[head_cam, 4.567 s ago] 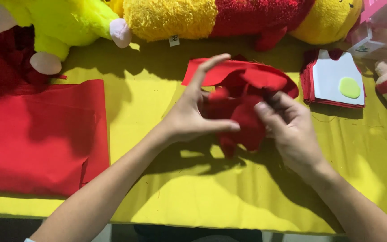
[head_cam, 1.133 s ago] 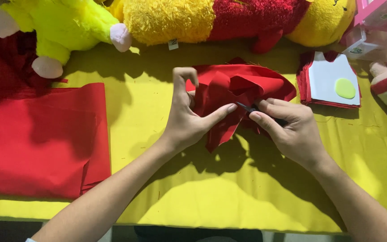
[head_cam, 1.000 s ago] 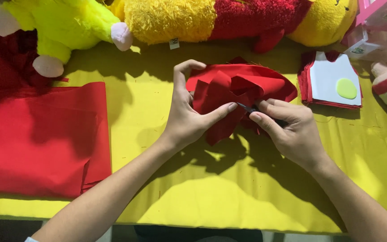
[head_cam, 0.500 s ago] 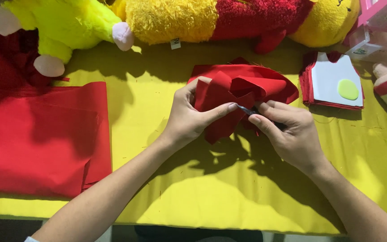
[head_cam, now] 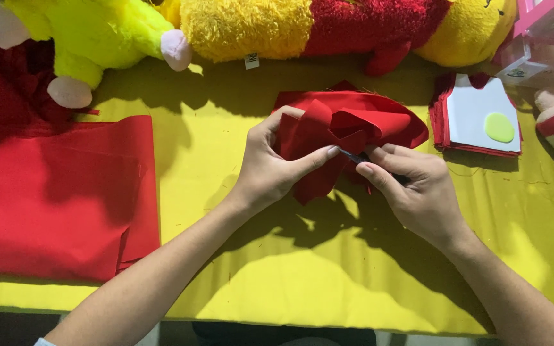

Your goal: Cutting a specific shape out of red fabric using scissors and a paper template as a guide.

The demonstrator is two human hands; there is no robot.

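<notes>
A bunched piece of red felt (head_cam: pixel 328 138) lies at the middle of the yellow table cover (head_cam: pixel 328 275). My left hand (head_cam: pixel 270 166) pinches its folds between thumb and fingers. My right hand (head_cam: pixel 411 192) is closed around a thin dark tool (head_cam: pixel 354 156) whose tip points into the felt beside my left thumb. More red felt (head_cam: pixel 379 109) spreads behind both hands.
A folded red cloth (head_cam: pixel 59 192) covers the left of the table. Plush toys, yellow-green (head_cam: pixel 91 32), yellow (head_cam: pixel 245 25) and red (head_cam: pixel 373 29), line the far edge. At right lies a stack of red pieces topped by a white card with a green oval (head_cam: pixel 482 115).
My left fingers have curled down onto the felt, gathering it tighter. My right hand holds the dark tool at the felt, where 4.6 s ago it only gripped the cloth.
</notes>
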